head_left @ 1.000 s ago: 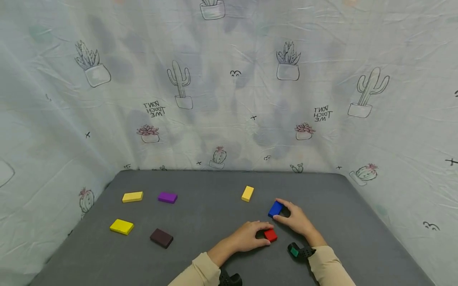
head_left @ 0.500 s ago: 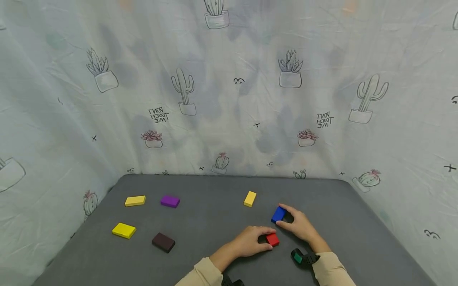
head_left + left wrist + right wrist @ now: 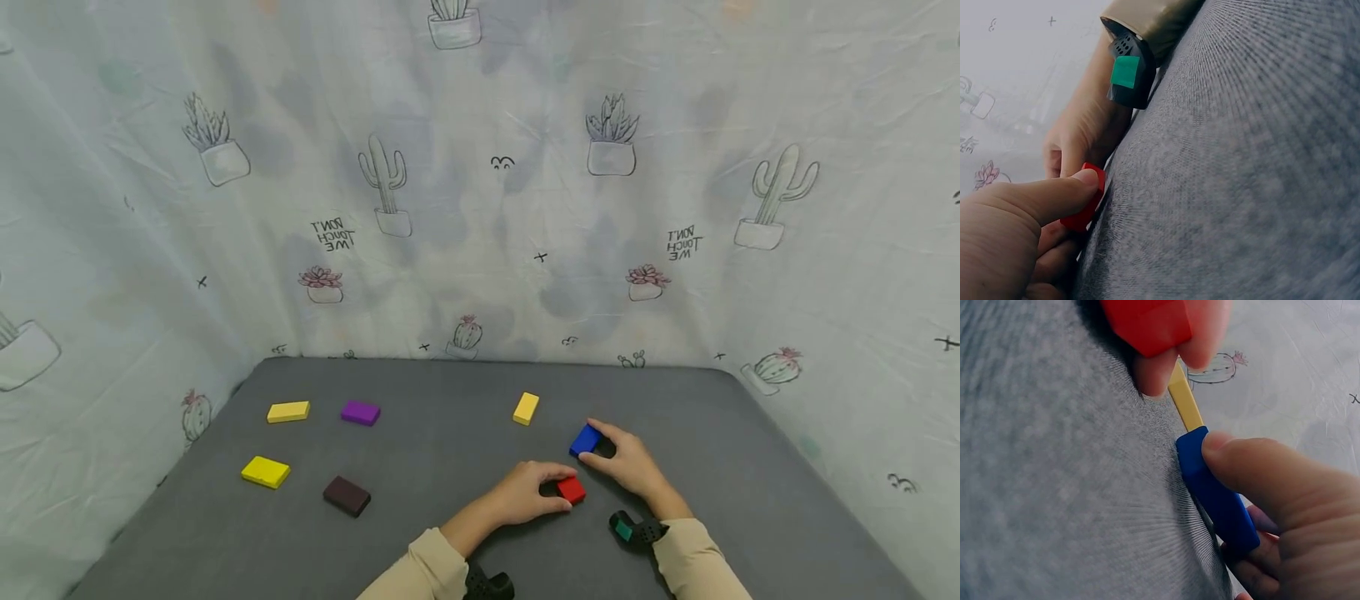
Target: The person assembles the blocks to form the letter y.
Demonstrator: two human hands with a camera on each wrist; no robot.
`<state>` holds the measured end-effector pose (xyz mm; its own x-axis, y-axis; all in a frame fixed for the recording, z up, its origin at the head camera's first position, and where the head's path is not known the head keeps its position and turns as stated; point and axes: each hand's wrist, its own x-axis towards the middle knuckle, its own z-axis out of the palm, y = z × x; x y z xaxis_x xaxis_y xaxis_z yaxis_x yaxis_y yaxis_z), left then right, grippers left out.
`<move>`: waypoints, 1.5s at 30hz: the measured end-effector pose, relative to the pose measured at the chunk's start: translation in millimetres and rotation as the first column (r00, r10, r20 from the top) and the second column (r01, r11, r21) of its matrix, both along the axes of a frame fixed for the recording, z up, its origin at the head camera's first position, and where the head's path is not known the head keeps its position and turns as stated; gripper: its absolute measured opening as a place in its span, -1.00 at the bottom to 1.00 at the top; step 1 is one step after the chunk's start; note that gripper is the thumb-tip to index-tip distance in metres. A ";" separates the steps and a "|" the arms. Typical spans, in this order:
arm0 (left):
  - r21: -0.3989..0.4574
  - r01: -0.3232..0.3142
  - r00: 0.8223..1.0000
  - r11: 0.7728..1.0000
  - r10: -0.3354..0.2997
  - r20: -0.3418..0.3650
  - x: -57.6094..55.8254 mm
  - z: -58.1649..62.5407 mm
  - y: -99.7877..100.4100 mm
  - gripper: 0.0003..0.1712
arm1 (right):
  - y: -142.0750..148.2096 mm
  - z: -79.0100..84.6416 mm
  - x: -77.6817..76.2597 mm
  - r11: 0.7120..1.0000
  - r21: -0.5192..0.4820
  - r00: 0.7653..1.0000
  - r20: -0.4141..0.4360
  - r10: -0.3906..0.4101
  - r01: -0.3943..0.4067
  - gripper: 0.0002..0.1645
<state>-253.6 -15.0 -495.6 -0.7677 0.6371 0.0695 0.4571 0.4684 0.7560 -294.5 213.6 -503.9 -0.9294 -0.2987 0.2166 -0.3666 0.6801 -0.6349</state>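
Our left hand (image 3: pixel 523 493) pinches the red block (image 3: pixel 572 490), our right hand (image 3: pixel 632 463) the blue block (image 3: pixel 583 441); we should hold both level

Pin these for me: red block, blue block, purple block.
red block (image 3: pixel 572 489): head view, middle of its top face
blue block (image 3: pixel 585 438): head view, visible middle of its top face
purple block (image 3: pixel 361 412): head view, middle of its top face
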 end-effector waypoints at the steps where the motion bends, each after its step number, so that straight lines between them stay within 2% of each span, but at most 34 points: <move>1: 0.005 -0.003 1.000 1.000 0.003 0.007 0.8 -0.3 -0.1 -0.44 | -0.6 -0.1 1.0 1.000 -0.003 1.000 0.005 -0.003 0.003 -0.19; 7: 0.037 -0.015 0.999 0.999 0.013 0.046 4.3 -0.8 1.2 -0.44 | -0.5 -0.9 4.6 1.000 -0.012 1.000 0.004 -0.013 0.013 -0.20; 12: 0.076 -0.023 0.996 0.997 0.016 0.089 4.9 2.5 2.3 -0.44 | 1.1 4.5 3.3 1.000 -0.013 1.000 -0.016 0.004 -0.004 -0.20; 20: 0.082 -0.020 0.996 0.996 0.013 0.087 1.9 3.9 3.0 -0.44 | 0.6 11.7 1.3 1.000 -0.009 1.000 -0.003 0.009 -0.009 -0.19; 29: 0.079 -0.025 0.996 0.997 0.017 0.093 6.6 4.1 1.5 -0.45 | -4.0 9.8 6.8 0.999 -0.038 0.999 0.040 -0.005 0.007 -0.18; 40: 0.076 -0.042 0.991 0.996 0.032 0.128 16.1 9.6 -17.4 -0.47 | -17.9 2.5 12.4 0.997 -0.070 1.000 0.021 0.018 -0.016 -0.20; 45: 0.080 -0.066 0.993 0.995 0.057 0.107 14.8 14.5 -28.9 -0.47 | -23.8 6.0 11.0 0.997 -0.075 1.000 0.023 0.005 -0.003 -0.21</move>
